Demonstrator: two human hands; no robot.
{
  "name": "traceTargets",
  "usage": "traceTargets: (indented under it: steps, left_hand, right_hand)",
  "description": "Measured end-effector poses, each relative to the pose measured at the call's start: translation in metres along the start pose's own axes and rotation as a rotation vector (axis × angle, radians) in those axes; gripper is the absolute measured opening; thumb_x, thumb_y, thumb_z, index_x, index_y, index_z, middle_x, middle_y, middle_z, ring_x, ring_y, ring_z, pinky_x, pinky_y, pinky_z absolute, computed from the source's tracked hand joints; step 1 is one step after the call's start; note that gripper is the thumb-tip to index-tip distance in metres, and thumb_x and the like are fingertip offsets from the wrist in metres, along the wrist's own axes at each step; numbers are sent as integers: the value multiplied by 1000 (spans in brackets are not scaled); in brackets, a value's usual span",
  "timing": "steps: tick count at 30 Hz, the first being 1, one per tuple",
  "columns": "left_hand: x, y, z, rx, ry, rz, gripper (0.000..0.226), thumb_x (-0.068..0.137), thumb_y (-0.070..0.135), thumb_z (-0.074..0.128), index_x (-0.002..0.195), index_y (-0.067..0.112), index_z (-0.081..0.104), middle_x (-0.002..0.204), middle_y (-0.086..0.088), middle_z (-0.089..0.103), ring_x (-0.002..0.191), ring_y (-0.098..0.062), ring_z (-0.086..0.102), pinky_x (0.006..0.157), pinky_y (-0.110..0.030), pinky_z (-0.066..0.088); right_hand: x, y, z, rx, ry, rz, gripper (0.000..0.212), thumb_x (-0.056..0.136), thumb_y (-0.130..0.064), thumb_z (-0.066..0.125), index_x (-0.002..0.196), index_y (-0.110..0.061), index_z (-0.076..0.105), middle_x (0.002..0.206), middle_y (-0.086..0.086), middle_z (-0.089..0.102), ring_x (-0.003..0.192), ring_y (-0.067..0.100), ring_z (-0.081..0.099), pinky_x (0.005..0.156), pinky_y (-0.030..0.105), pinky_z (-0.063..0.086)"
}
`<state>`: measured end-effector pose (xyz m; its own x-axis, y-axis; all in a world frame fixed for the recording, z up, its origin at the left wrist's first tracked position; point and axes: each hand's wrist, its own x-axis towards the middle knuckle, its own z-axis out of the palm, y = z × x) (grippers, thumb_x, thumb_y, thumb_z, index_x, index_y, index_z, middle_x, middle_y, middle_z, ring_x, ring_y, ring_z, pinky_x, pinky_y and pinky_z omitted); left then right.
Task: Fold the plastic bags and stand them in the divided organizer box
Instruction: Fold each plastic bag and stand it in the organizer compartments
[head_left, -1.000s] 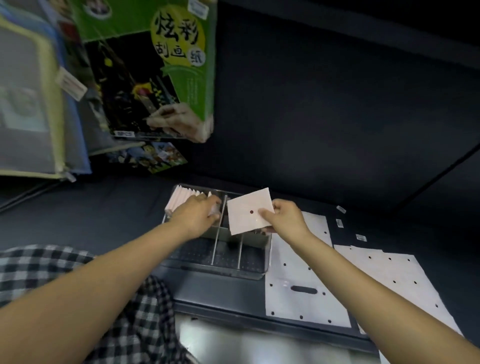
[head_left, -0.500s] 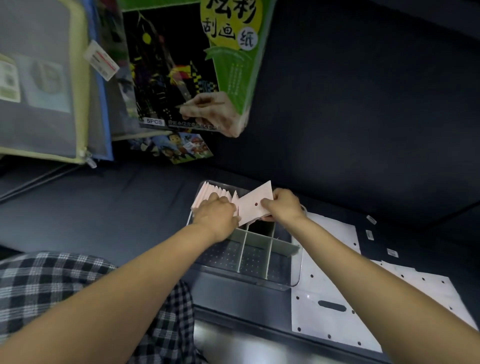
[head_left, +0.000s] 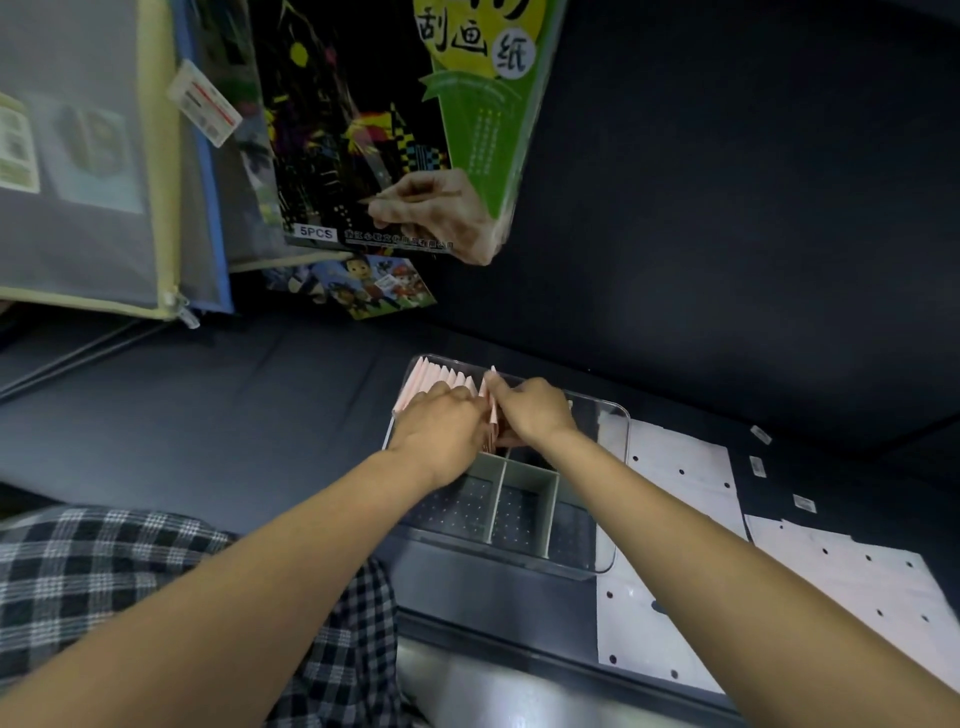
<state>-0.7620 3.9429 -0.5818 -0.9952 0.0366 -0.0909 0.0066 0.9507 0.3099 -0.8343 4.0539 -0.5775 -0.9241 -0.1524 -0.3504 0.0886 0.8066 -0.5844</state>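
A clear divided organizer box (head_left: 613, 519) sits on the dark table. Several folded pink-white bags (head_left: 431, 376) stand in a row in its far left compartment. My right hand (head_left: 530, 410) pinches one folded bag (head_left: 492, 395), held upright on edge at the right end of that row. My left hand (head_left: 441, 421) presses against the standing row with curled fingers; its fingertips are hidden. The near compartments, split by grey dividers (head_left: 498, 504), hold nothing.
Flat white plastic bags with dark dots (head_left: 685, 478) lie right of the box, another (head_left: 872, 587) farther right. Small labels (head_left: 758, 465) lie beyond them. Hanging packages, a green scratch-paper pack (head_left: 395, 130) and zip pouches (head_left: 78, 156), hang at the upper left. Checked cloth (head_left: 130, 561) covers my lap.
My right hand has brought the folded bag from flat above the box down into the far left compartment, turned on edge. The left hand stays on the row. The camera shifted left.
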Motion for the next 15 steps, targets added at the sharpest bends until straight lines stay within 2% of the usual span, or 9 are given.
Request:
traceTargets:
  steps: [3,5,8,10,13,15]
  left_hand:
    - [-1,1,1,-83,54,3,36,100,32,35,135,25,44,120,-4,58,110,-25,49,92,-38,40]
    - [-1,2,2,-100,71,27,36,100,33,36,135,29,43,120,-3,57,110,-24,49,92,-38,41]
    - [-1,4,5,-85,55,49,34,98,34,40,132,31,46,121,-1,53,113,-22,46,94,-41,42]
    - [-1,5,6,-45,26,55,32,97,35,42,128,31,49,123,0,49,115,-22,44,94,-41,42]
    - [0,7,8,15,7,26,32,96,33,43,127,26,52,128,-2,47,118,-23,41,94,-41,41]
    - [1,11,8,56,8,1,32,96,31,42,125,21,53,131,-3,45,119,-23,39,93,-40,41]
  right_hand:
    - [2,11,1,50,16,20,48,91,-46,52,65,-7,61,75,15,71,75,27,70,79,41,56]
    - [2,18,1,58,-2,20,48,93,-46,50,63,-10,59,66,10,69,63,21,67,71,34,56]
    - [-1,29,-2,163,-28,-4,48,95,-45,45,68,-10,62,56,4,62,42,9,55,53,23,46]
    - [-6,41,-8,269,2,-15,44,95,-43,46,66,-14,61,51,0,59,36,4,50,47,18,40]
    - [-20,69,-24,398,37,-75,34,96,-33,49,70,-15,61,52,-2,58,37,2,49,44,15,40]
    - [-33,95,-40,408,74,-113,28,96,-27,52,72,-15,62,56,-2,60,43,3,52,48,14,43]
